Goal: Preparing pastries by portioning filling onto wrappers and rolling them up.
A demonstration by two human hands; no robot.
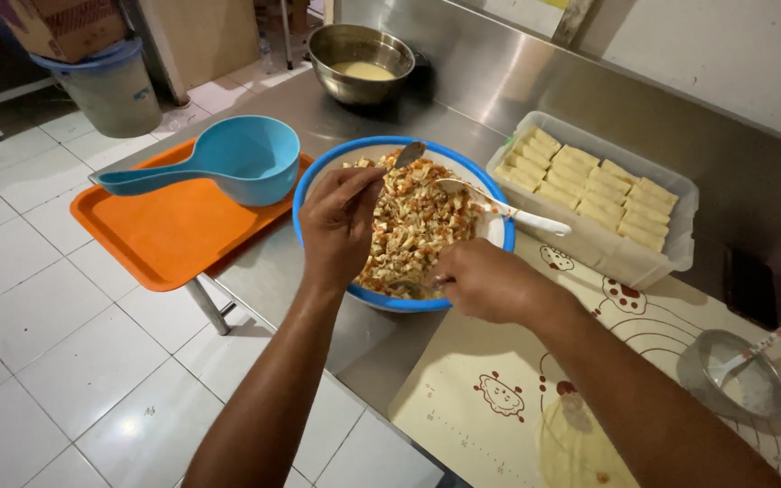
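The bowl [490, 237], white with a blue rim and full of chopped yellow and orange filling [413, 230], sits near the front edge of the steel bench [499, 81], between an orange tray and a clear tub. The left hand [341, 226] is over the bowl, closed around the handle of a metal spoon [409, 154] whose scoop sticks up at the far side. The right hand [485, 282] rests at the near rim, fingers curled on something thin in the filling; I cannot tell what it is. To do this well, I think the spoons should move slowly and stay low in the bowl, so no filling falls over the rim. A white spoon [508, 210] also lies in the bowl and could get bumped. Going left to right: the orange tray [169, 235] hangs over the left edge of the bench, with a blue scoop [237, 163] on it, just beside the bowl. At the back stands a metal bowl [359, 59] of pale batter. Right of the bowl is the clear tub [607, 248] with rows of pale rolls [589, 185]. A cream mat [481, 398] with little pictures covers the near right part, and a small sieve [741, 380] with white powder sits by the right edge.
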